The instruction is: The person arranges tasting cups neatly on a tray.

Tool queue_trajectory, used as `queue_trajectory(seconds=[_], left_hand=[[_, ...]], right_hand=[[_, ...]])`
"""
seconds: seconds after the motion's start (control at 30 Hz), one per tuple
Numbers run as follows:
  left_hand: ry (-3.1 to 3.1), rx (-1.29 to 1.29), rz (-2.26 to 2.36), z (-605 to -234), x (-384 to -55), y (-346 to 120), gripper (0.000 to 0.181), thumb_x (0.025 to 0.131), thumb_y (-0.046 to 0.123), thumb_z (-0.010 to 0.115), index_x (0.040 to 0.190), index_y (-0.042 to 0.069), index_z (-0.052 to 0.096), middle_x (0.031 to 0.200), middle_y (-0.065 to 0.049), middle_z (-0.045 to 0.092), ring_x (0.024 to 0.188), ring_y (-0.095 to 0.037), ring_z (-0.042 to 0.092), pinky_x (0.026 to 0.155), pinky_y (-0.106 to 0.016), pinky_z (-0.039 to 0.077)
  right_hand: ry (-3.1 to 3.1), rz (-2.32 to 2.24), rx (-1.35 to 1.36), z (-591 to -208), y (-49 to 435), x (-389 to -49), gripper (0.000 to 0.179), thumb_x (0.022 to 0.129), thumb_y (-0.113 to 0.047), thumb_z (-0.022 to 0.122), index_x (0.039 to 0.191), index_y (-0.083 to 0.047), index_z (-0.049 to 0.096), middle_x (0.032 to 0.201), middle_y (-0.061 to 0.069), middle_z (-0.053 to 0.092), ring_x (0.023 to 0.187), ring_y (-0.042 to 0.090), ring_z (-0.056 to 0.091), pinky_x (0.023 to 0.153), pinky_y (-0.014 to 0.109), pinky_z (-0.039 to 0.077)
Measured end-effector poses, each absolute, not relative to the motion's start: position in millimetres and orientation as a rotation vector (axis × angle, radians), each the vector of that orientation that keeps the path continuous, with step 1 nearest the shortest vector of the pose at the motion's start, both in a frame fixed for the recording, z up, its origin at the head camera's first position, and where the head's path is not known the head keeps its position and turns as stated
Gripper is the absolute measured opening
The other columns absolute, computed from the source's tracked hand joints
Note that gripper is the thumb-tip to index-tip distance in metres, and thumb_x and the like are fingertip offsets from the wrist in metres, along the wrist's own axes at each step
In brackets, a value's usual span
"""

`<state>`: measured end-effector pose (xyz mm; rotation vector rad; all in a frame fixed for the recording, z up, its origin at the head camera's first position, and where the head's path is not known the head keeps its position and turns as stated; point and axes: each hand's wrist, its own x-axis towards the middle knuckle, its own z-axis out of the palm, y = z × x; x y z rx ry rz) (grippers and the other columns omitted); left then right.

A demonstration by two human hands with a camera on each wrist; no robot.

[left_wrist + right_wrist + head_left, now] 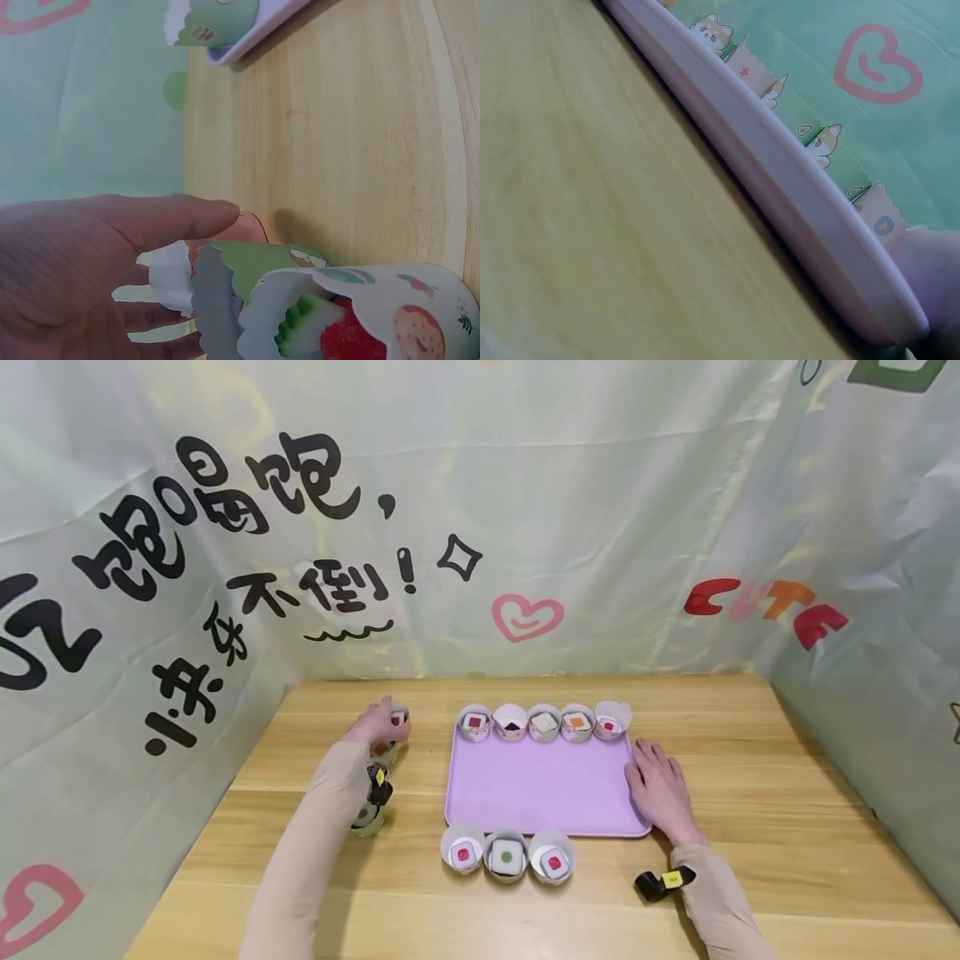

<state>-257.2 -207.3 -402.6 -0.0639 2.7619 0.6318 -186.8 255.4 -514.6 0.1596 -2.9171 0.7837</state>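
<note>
Left hand [377, 724]: holding pink scalloped paper cup [253, 227] | Right hand [662, 787]: fingers extended, beside rectangular purple plastic tray [540, 781]

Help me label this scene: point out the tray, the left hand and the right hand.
Tray [540, 787], head view: bare middle of its base.
Left hand [374, 724], head view: its middle.
Right hand [663, 787], head view: its back.
</note>
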Motion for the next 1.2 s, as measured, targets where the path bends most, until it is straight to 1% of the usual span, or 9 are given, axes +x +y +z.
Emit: queue_trajectory(seconds=[0.1, 0.27, 0.33, 0.43, 0.6, 0.8, 0.93, 1.03, 1.2], left_hand=[[2.761, -0.073, 0.626, -404, -258, -207, 0.082, 0.095, 0.031, 0.057, 0.159, 0.003, 0.015, 0.141, -0.031, 0.040, 0.100, -0.036, 0.048, 0.079, -0.041, 0.045], [2.773, -0.074, 0.623, -406, -260, -205, 0.079, 0.096, 0.030, 0.055, 0.160, 0.006, 0.016, 0.152, -0.033, 0.031, 0.112, -0.042, 0.047, 0.091, -0.052, 0.045], [2.788, -0.065, 0.612, -407, -262, -205, 0.076, 0.096, 0.029, 0.054, 0.160, 0.007, 0.020, 0.154, -0.033, 0.030, 0.117, -0.044, 0.046, 0.096, -0.056, 0.044], [2.796, -0.062, 0.611, -409, -263, -205, 0.071, 0.097, 0.028, 0.052, 0.159, 0.007, 0.025, 0.152, -0.033, 0.032, 0.118, -0.046, 0.047, 0.099, -0.059, 0.044], [2.806, -0.080, 0.624, -412, -264, -204, 0.064, 0.097, 0.025, 0.054, 0.155, 0.008, 0.032, 0.142, -0.032, 0.039, 0.108, -0.043, 0.049, 0.093, -0.056, 0.045], [2.847, -0.066, 0.602, -416, -267, -203, 0.048, 0.098, 0.026, 0.055, 0.142, 0.008, 0.044, 0.126, -0.028, 0.048, 0.095, -0.038, 0.050, 0.082, -0.050, 0.043], [2.864, -0.068, 0.603, -420, -270, -204, 0.044, 0.099, 0.029, 0.057, 0.136, 0.009, 0.046, 0.125, -0.026, 0.049, 0.096, -0.038, 0.051, 0.083, -0.050, 0.043], [2.880, -0.066, 0.603, -423, -271, -205, 0.044, 0.099, 0.030, 0.059, 0.136, 0.010, 0.047, 0.127, -0.026, 0.048, 0.098, -0.039, 0.052, 0.085, -0.052, 0.044], [2.920, -0.038, 0.615, -424, -271, -206, 0.045, 0.098, 0.028, 0.061, 0.136, 0.010, 0.046, 0.128, -0.027, 0.048, 0.097, -0.040, 0.055, 0.082, -0.053, 0.047]], right_hand=[[-2.915, 0.781, 0.161, -515, 255, -187, 0.053, 0.106, -0.021, 0.035, 0.149, 0.011, 0.036, 0.158, 0.033, 0.029, 0.149, 0.053, 0.019, 0.122, 0.067, 0.010], [-2.900, 0.776, 0.168, -514, 253, -186, 0.053, 0.106, -0.020, 0.036, 0.149, 0.011, 0.038, 0.157, 0.034, 0.031, 0.149, 0.054, 0.020, 0.122, 0.067, 0.011], [-2.890, 0.774, 0.171, -514, 253, -186, 0.053, 0.106, -0.020, 0.037, 0.148, 0.011, 0.038, 0.157, 0.034, 0.032, 0.148, 0.054, 0.022, 0.121, 0.068, 0.012], [-2.884, 0.778, 0.175, -514, 252, -185, 0.052, 0.106, -0.020, 0.037, 0.148, 0.011, 0.039, 0.156, 0.034, 0.033, 0.147, 0.055, 0.022, 0.120, 0.068, 0.013], [-2.904, 0.787, 0.166, -514, 253, -186, 0.053, 0.106, -0.020, 0.036, 0.149, 0.011, 0.037, 0.158, 0.034, 0.030, 0.149, 0.054, 0.020, 0.122, 0.067, 0.011], [-2.897, 0.760, 0.161, -515, 254, -186, 0.052, 0.106, -0.019, 0.037, 0.149, 0.011, 0.038, 0.158, 0.032, 0.032, 0.149, 0.053, 0.021, 0.122, 0.067, 0.012], [-2.891, 0.750, 0.163, -515, 254, -186, 0.051, 0.106, -0.019, 0.037, 0.148, 0.010, 0.039, 0.157, 0.032, 0.033, 0.149, 0.053, 0.022, 0.122, 0.067, 0.013], [-2.887, 0.749, 0.165, -516, 254, -186, 0.052, 0.106, -0.019, 0.037, 0.148, 0.010, 0.039, 0.157, 0.032, 0.033, 0.148, 0.053, 0.023, 0.121, 0.067, 0.013], [-2.891, 0.766, 0.165, -515, 254, -187, 0.052, 0.106, -0.019, 0.037, 0.148, 0.012, 0.038, 0.157, 0.033, 0.032, 0.148, 0.054, 0.021, 0.121, 0.068, 0.012]])
